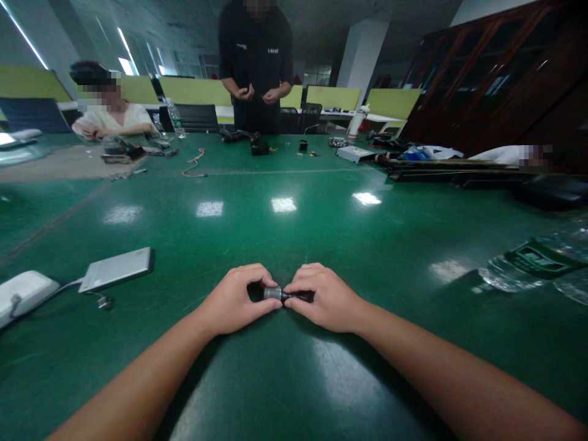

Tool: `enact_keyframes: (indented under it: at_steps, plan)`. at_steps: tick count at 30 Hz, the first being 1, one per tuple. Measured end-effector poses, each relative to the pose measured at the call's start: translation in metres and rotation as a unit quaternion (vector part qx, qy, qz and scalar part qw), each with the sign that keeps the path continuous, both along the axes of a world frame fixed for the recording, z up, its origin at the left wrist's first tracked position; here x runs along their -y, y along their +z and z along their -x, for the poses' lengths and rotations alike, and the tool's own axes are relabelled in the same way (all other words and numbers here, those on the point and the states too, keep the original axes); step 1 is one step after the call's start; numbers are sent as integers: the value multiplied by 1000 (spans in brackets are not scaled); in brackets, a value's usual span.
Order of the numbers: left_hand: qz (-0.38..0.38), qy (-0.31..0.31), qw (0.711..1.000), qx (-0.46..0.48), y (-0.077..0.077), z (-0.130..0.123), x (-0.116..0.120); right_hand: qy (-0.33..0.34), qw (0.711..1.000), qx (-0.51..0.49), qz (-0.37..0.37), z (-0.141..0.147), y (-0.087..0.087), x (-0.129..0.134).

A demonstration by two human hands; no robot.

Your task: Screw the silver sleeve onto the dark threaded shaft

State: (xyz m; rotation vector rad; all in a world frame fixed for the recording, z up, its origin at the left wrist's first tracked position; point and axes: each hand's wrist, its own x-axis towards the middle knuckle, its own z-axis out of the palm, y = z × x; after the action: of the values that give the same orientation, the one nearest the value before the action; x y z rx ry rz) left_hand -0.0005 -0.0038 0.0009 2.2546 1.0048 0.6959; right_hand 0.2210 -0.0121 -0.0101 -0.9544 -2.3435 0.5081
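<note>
A small grey metal cylinder point(272, 293) lies between the thumb and fingers of my left hand point(236, 301), which are closed round it. From its right end runs a thin dark ridged shaft point(297, 296). The thumb and fingertips of my right hand point(331, 300) pinch that shaft close to the cylinder. Both hands rest low over the green tabletop point(294, 239), with the fingertips nearly meeting. My palms and the undersides of the fingers do not show.
On the left are a flat silver box point(117, 269) with a cable and a white power strip point(25, 293). Clear plastic bottles point(528, 266) lie at the right. Across the table stands a person in black point(256, 58); a seated person point(114, 119) is at the left. Tools and parts line the far edge.
</note>
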Motion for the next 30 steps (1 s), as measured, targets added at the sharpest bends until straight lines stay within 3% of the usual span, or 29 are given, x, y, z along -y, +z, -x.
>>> enact_keyframes:
  at_steps: [13, 30]
  plan:
    - [-15, -3, 1000, 3, -2, 1, 0, 3, 1000, 4, 13, -4, 3, -1]
    - [-43, 36, 998, 6, 0, 0, 0, -48, 998, 24, 26, -8, 5, -4]
